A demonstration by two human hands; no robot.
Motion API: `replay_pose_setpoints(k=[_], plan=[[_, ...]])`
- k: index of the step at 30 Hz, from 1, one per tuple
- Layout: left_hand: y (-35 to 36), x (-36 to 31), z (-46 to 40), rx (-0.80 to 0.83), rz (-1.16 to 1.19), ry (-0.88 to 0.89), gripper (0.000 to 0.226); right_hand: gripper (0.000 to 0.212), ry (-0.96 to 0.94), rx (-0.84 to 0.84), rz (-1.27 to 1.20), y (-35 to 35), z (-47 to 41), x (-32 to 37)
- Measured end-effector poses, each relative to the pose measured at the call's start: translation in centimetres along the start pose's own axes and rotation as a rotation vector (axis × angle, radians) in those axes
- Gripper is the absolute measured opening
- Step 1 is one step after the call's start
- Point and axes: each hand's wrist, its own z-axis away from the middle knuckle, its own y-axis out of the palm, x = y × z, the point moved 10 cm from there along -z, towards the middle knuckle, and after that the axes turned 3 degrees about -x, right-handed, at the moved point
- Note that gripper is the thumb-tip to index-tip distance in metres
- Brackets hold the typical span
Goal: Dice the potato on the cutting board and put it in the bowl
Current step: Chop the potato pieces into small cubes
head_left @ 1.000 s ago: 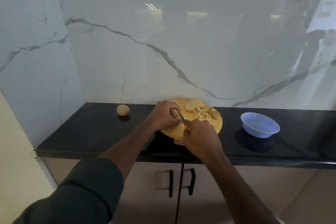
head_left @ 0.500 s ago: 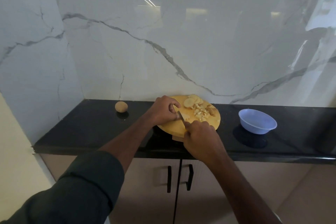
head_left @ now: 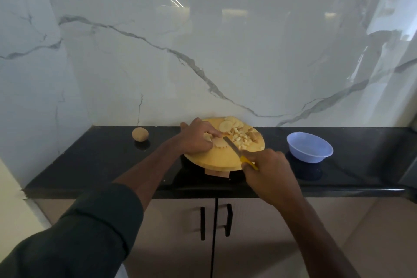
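Fingers of our left hand [head_left: 198, 136] curl down on potato slices [head_left: 218, 142] on the round cutting board [head_left: 216, 158]. Our right hand [head_left: 266, 170], gripping the yellow-handled knife [head_left: 239, 152], has pulled back and right, so more cutting waits. Diced bits [head_left: 240, 138] sit piled there; the blue bowl [head_left: 309, 150] holds none.

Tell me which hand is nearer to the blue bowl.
Right. The right hand, gripping the knife, sits just left of the blue bowl at the board's near edge. The left hand lies farther off, across the cutting board.
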Motion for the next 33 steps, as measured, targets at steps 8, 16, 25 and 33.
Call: replay_pose_setpoints(k=[8,16,25,33], plan=[[0.6,-0.8,-0.8,0.096,-0.090,0.045,0.036,0.039,0.037,-0.016,0.062,0.4,-0.4,-0.4],[0.1,-1.4,-0.5,0.018,-0.104,0.032,0.026,0.042,0.064,-0.018,0.100,0.8,-0.2,-0.4],[0.1,-2.5,0.4,-0.125,-0.219,-0.050,0.031,0.041,0.094,0.001,0.133,1.4,-0.6,-0.1],[-0.2,-1.1,0.9,-0.019,-0.150,-0.035,0.023,0.039,0.051,0.032,0.190,2.1,-0.6,1.2]])
